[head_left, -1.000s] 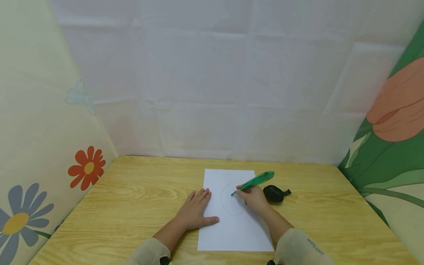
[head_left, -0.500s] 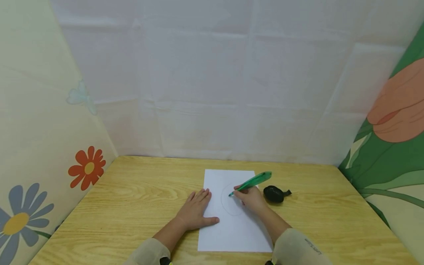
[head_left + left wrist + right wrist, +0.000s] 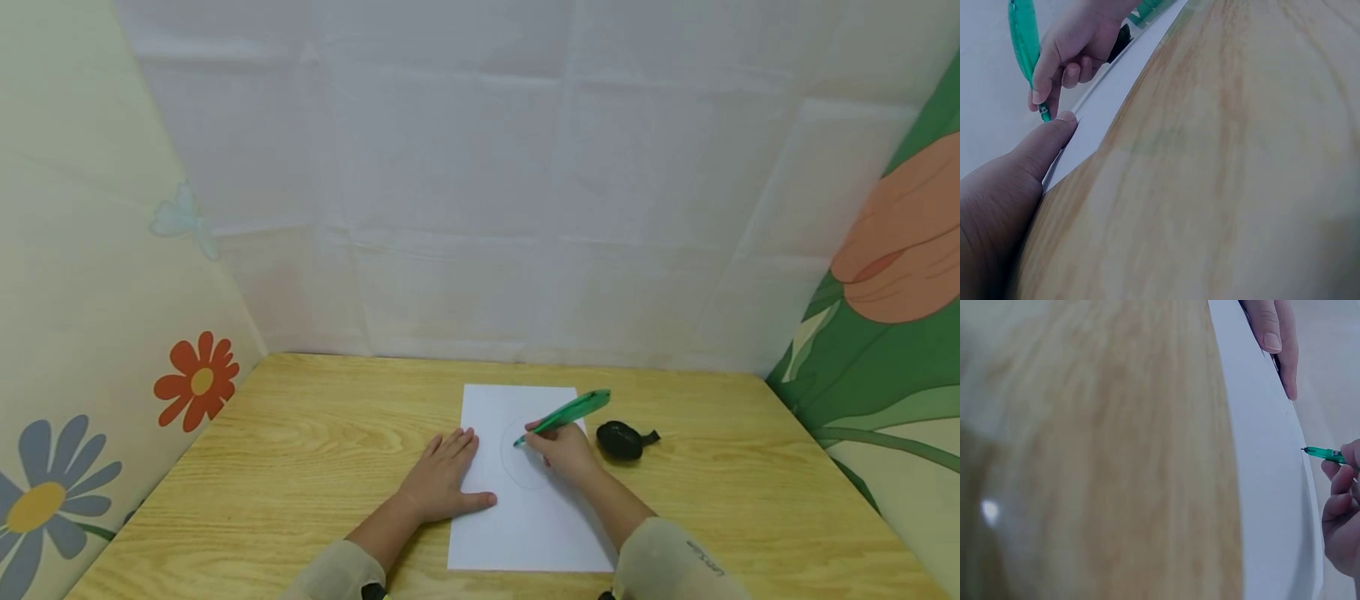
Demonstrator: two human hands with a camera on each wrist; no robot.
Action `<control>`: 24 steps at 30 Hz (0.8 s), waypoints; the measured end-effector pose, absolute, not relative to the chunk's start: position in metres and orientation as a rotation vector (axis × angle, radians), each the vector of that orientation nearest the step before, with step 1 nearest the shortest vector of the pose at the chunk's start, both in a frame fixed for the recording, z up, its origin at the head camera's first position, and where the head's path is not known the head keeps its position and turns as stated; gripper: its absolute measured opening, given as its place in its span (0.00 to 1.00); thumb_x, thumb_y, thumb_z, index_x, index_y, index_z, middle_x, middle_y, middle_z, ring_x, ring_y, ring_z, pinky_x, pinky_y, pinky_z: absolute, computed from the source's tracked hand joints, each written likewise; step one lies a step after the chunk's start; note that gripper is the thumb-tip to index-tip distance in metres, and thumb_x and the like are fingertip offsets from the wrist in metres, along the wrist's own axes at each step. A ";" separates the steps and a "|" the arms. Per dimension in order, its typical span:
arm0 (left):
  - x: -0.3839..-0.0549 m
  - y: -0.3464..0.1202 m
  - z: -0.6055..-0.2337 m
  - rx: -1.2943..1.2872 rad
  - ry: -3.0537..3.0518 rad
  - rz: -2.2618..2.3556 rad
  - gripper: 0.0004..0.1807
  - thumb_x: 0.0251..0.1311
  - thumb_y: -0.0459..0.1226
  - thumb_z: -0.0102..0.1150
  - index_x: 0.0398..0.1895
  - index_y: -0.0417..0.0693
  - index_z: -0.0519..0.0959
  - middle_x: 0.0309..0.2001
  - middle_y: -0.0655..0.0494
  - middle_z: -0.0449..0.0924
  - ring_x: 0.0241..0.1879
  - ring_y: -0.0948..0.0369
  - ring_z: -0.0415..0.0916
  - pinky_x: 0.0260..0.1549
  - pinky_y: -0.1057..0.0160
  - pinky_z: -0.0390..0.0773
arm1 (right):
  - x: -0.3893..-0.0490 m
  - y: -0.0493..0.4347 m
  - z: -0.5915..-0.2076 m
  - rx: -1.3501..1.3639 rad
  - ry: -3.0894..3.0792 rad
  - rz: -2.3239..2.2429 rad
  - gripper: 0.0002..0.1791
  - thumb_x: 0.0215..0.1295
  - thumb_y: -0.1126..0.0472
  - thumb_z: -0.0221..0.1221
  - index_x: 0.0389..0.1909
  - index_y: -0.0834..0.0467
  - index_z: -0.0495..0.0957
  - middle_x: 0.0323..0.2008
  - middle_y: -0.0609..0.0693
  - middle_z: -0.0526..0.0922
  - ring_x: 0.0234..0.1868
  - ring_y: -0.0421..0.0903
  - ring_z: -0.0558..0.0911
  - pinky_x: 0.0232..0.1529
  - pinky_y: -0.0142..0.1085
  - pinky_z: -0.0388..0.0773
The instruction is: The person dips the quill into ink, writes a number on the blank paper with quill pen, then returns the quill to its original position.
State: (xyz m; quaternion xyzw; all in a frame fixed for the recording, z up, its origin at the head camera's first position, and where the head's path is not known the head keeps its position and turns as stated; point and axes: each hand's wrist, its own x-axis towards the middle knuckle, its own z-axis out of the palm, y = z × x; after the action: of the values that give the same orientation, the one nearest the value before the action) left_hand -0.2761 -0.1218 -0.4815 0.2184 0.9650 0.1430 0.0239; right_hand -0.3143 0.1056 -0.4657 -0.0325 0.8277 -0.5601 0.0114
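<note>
A sheet of white paper (image 3: 517,533) lies on the table and bears a thin, faint circle (image 3: 504,467). My right hand (image 3: 564,454) pinches a green pen (image 3: 573,411) with a broad, feather-like upper end. Its tip is at the paper inside the circle, left of the middle; the right wrist view shows the dark point right at the sheet. My left hand (image 3: 444,479) rests with spread fingers over the sheet's left edge, thumb on the paper. In the left wrist view the left thumb (image 3: 1047,140) overlaps the sheet just below the pen.
A black rounded object with a short stub (image 3: 621,440) lies on the table just right of the right hand. The wooden table (image 3: 300,433) ends at a white cloth backdrop (image 3: 450,250), with flower-printed panels on both sides.
My right hand and the pen have shifted slightly left, the tip moving left and a little toward me inside the circle. The left hand stays put.
</note>
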 end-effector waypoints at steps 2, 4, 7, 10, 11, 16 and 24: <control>-0.276 -0.122 -0.481 0.678 2.987 0.440 0.56 0.55 0.70 0.52 0.74 0.38 0.58 0.76 0.45 0.55 0.77 0.50 0.49 0.75 0.44 0.47 | -0.314 0.105 -0.466 -0.104 2.587 -1.740 0.11 0.60 0.63 0.64 0.41 0.64 0.85 0.16 0.45 0.76 0.13 0.38 0.67 0.18 0.29 0.65; -0.276 -0.122 -0.481 0.676 2.986 0.434 0.56 0.55 0.70 0.52 0.74 0.38 0.57 0.77 0.46 0.55 0.77 0.50 0.49 0.76 0.44 0.46 | -0.315 0.104 -0.467 -0.099 2.593 -1.726 0.11 0.60 0.63 0.64 0.41 0.63 0.85 0.15 0.44 0.76 0.13 0.38 0.68 0.18 0.29 0.66; -0.275 -0.121 -0.480 0.674 2.983 0.434 0.56 0.55 0.70 0.52 0.74 0.38 0.57 0.77 0.46 0.54 0.77 0.50 0.48 0.76 0.44 0.46 | -0.315 0.103 -0.468 -0.089 2.603 -1.705 0.10 0.60 0.62 0.64 0.41 0.62 0.85 0.15 0.44 0.75 0.14 0.38 0.68 0.18 0.29 0.66; -0.275 -0.121 -0.479 0.673 2.979 0.438 0.56 0.55 0.70 0.52 0.74 0.38 0.57 0.77 0.46 0.54 0.77 0.49 0.48 0.76 0.44 0.45 | -0.315 0.102 -0.468 -0.089 2.606 -1.695 0.10 0.60 0.62 0.64 0.41 0.61 0.86 0.15 0.43 0.75 0.14 0.38 0.68 0.18 0.29 0.65; -0.275 -0.121 -0.479 0.673 2.979 0.438 0.56 0.55 0.70 0.52 0.74 0.38 0.57 0.77 0.46 0.54 0.77 0.49 0.48 0.76 0.44 0.46 | -0.315 0.102 -0.468 -0.092 2.605 -1.696 0.10 0.60 0.62 0.64 0.41 0.61 0.86 0.16 0.43 0.75 0.14 0.38 0.68 0.18 0.29 0.65; -0.275 -0.122 -0.480 0.674 2.980 0.448 0.56 0.55 0.70 0.52 0.74 0.38 0.58 0.76 0.45 0.55 0.77 0.49 0.49 0.76 0.44 0.46 | -0.315 0.100 -0.470 -0.097 2.588 -1.688 0.09 0.61 0.62 0.64 0.40 0.61 0.85 0.15 0.43 0.75 0.14 0.39 0.68 0.19 0.29 0.66; -0.274 -0.122 -0.480 0.683 2.981 0.469 0.55 0.55 0.69 0.53 0.74 0.37 0.58 0.76 0.45 0.55 0.77 0.49 0.49 0.75 0.44 0.46 | -0.315 0.099 -0.470 -0.105 2.588 -1.665 0.10 0.61 0.61 0.64 0.41 0.61 0.85 0.16 0.43 0.75 0.15 0.38 0.69 0.20 0.29 0.66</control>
State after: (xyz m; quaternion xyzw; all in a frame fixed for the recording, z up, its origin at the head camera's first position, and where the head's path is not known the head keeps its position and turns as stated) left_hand -0.2745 -0.1218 -0.4797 0.2207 0.9632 0.1514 0.0240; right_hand -0.3152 0.0989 -0.4698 -0.0342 0.8400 -0.5405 0.0311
